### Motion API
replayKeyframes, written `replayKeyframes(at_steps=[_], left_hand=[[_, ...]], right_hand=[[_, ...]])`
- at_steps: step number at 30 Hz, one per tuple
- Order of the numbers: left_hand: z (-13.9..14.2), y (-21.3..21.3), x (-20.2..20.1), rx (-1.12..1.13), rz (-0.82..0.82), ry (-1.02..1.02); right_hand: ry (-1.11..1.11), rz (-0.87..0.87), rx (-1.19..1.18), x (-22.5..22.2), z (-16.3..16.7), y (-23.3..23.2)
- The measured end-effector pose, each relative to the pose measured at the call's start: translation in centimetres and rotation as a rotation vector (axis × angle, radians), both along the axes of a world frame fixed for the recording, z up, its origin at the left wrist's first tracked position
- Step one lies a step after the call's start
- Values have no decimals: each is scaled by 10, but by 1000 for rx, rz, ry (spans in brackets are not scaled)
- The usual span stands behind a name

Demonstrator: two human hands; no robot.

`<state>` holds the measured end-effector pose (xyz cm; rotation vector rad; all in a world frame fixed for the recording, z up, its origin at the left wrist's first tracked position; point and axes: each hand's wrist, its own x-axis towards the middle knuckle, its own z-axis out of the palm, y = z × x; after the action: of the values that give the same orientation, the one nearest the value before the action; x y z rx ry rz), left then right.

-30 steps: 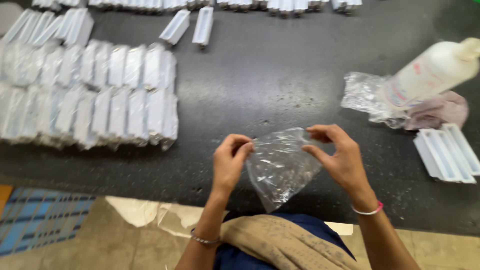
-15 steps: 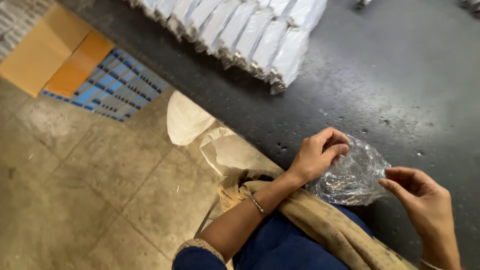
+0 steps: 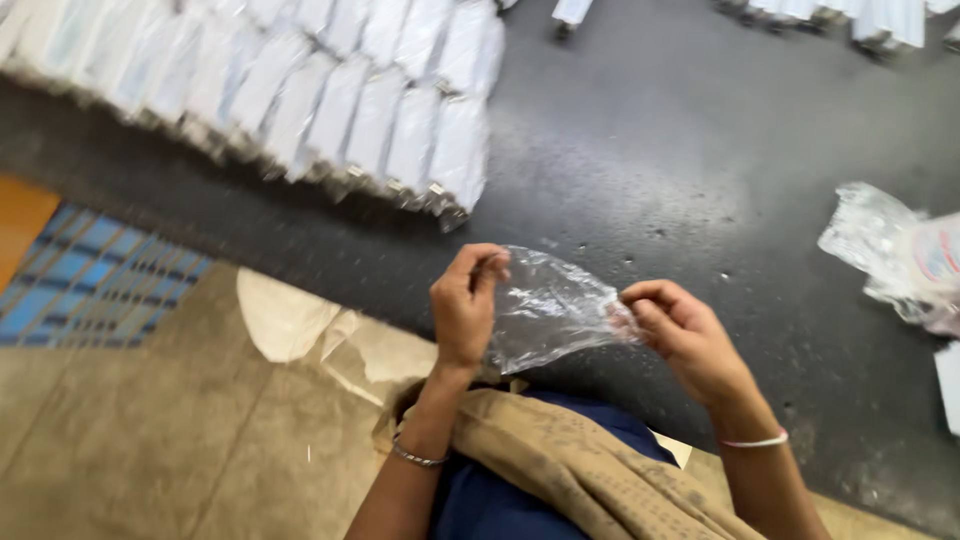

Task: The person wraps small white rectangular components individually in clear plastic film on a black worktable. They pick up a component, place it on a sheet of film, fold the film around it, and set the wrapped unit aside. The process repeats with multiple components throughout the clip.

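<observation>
Over the near edge of a dark, speckled surface (image 3: 640,150), seen from the head camera, a person holds a small clear plastic bag (image 3: 550,312) stretched between two bare hands. Left hand (image 3: 466,305) has its thumb and fingers pinched together on the bag's left edge, fingers curled over the top of the film. Right hand (image 3: 685,335) pinches the bag's opposite corner, thumb pressed against the forefinger with the film caught between them. Crinkled and see-through, the bag hangs between the two hands just above the surface's edge; whether anything lies inside it cannot be told.

Beyond the left hand, up and to its left, rows of white packets wrapped in clear film (image 3: 330,95) stand packed side by side on the surface. Well to the right of the right hand, a heap of crumpled clear plastic (image 3: 880,245) lies at the frame's edge. More white packets (image 3: 850,15) line the far side of the surface, above the right hand.

Each wrist wears a thin bangle: a metal one (image 3: 417,457) on the left, a pale one (image 3: 755,440) on the right. Below the hands, a tan cloth (image 3: 580,470) drapes over blue clothing (image 3: 485,505). Left of the left hand, beneath the surface's edge, a tiled floor (image 3: 130,440) shows, with a blue patterned mat (image 3: 75,275) on it.
</observation>
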<state>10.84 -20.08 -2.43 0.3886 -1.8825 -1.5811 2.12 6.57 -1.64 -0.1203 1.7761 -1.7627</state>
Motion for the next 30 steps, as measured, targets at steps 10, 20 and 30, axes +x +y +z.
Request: replayKeyframes(at_steps=[10,20,30], left_hand=[[20,-18,-50,-178,-171,-143],[27,-45,-72,-456,-143,21],[26,-37,-80,-605,-181,110]], right_hand=[[55,46,-212,-1,17,-47],[-25,-126,-159,7,37,-56],[-159,-206,-151,-6,22,-57]])
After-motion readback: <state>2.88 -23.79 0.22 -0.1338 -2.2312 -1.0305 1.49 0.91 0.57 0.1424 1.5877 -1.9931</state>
